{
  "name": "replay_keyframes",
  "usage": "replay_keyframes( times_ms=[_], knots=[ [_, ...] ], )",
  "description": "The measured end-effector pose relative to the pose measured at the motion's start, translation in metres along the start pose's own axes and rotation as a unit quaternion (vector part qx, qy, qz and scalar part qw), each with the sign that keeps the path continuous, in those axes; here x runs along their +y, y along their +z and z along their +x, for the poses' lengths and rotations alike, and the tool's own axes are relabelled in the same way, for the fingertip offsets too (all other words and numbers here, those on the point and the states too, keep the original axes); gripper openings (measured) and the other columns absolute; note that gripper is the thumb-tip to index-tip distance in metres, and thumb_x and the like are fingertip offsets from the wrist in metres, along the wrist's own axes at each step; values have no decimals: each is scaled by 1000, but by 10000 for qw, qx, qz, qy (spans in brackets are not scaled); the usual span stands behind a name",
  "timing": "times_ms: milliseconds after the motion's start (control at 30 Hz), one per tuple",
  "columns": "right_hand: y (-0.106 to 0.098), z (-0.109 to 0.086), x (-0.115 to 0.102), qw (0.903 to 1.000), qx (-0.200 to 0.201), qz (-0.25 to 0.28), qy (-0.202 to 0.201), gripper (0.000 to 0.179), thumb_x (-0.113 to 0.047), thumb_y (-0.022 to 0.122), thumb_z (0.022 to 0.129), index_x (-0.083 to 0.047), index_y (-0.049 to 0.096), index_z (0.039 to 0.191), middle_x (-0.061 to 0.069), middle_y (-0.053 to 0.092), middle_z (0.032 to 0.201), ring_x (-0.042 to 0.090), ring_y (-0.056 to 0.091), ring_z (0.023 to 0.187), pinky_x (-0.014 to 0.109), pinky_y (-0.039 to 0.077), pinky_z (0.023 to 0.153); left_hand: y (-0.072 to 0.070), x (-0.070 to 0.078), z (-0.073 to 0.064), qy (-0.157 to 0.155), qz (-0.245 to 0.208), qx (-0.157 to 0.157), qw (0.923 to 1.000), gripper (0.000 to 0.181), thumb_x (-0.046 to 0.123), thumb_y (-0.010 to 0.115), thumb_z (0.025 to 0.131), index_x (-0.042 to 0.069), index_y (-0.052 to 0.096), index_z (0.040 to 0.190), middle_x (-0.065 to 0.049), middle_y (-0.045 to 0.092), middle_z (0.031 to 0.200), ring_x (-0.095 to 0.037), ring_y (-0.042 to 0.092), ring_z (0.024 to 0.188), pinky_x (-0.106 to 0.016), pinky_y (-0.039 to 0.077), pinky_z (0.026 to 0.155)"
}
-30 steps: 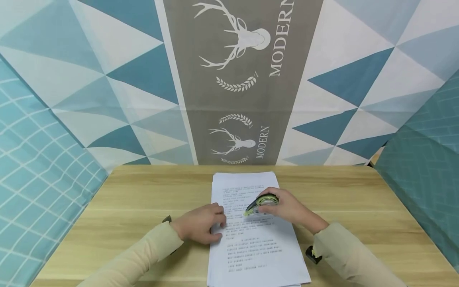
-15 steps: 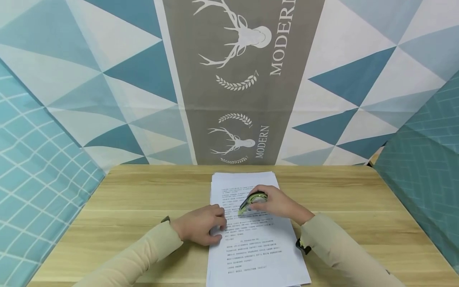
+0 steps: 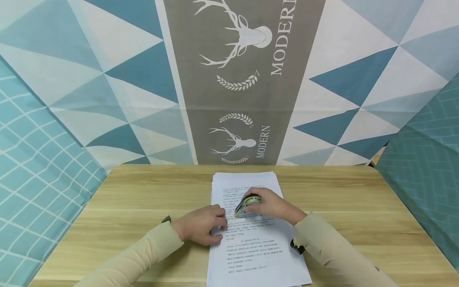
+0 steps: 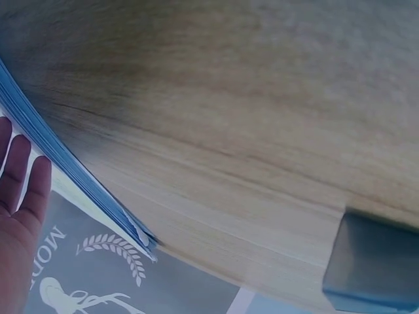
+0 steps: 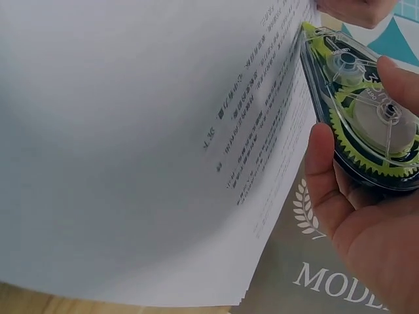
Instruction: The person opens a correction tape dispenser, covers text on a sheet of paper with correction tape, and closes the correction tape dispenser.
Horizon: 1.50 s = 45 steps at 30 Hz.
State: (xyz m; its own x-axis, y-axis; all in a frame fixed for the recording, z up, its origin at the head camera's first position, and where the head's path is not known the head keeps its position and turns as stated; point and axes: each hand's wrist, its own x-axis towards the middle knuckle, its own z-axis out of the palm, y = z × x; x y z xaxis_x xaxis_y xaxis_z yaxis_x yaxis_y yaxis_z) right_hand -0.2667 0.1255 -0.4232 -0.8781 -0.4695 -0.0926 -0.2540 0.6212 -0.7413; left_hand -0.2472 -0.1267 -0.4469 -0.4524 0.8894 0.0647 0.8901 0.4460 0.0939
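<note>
A thick stack of printed paper (image 3: 265, 263) lies in the middle of the wooden table. My right hand (image 3: 274, 205) grips a correction tape dispenser (image 3: 247, 202) over the upper half of the top sheet. Through its clear case, in the right wrist view, green gears and a white spool (image 5: 383, 121) show. The dispenser's green tip (image 5: 309, 27) points at the printed lines; whether it touches the paper is hard to tell. My left hand (image 3: 201, 225) rests at the stack's left edge. In the left wrist view its fingers (image 4: 36, 186) lie loosely over that edge.
Bare wood of the table (image 3: 150, 195) shows on both sides of the stack. A patterned cloth (image 3: 236, 95) with deer heads hangs behind the table's far edge. Blue tiled-pattern cloth (image 3: 43, 167) borders the left side.
My right hand has slid left across the page with the correction tape dispenser, its tip now nearer the left hand. The left hand has stayed at the stack's edge.
</note>
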Motion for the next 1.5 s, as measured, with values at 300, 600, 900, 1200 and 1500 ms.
replay_keyframes(
  times_ms=[300,600,900,1200,1500],
  knots=[
    [-3,-1,-11,9965,-178,-626,-519,17,-22,68,85,-25,58,98,-7,61,100,12,52,90,34,42,82,1,-1,1,72,156,81,9998,18,35,63,79,21,64,89,10,48,82,-6,40,75,-18,36,68],
    [-5,4,-18,9917,-367,-1038,-663,15,-20,67,85,-21,58,98,-7,60,94,10,52,86,33,43,81,1,-1,3,52,143,-15,9999,19,36,62,80,21,64,91,9,49,83,-6,40,76,-19,37,70],
    [-8,1,-16,9903,-404,-1164,-644,15,-21,67,85,-21,57,96,-8,60,93,10,52,86,33,42,81,1,0,3,38,160,-49,9999,19,35,62,80,21,64,92,10,49,84,-7,41,78,-20,38,72],
    [-16,-4,-10,9917,-345,-1142,-476,14,-19,67,85,-21,58,95,-8,59,91,11,51,84,33,42,79,2,-1,3,17,99,-71,9999,19,35,62,80,21,64,93,10,49,84,-7,41,78,-19,37,71],
    [-24,-9,-4,9923,-312,-1123,-412,13,-19,66,85,-20,57,95,-7,59,90,11,51,83,32,42,77,1,0,2,17,92,-72,9999,19,35,62,80,21,63,92,10,49,84,-6,41,78,-19,37,71]
  ],
)
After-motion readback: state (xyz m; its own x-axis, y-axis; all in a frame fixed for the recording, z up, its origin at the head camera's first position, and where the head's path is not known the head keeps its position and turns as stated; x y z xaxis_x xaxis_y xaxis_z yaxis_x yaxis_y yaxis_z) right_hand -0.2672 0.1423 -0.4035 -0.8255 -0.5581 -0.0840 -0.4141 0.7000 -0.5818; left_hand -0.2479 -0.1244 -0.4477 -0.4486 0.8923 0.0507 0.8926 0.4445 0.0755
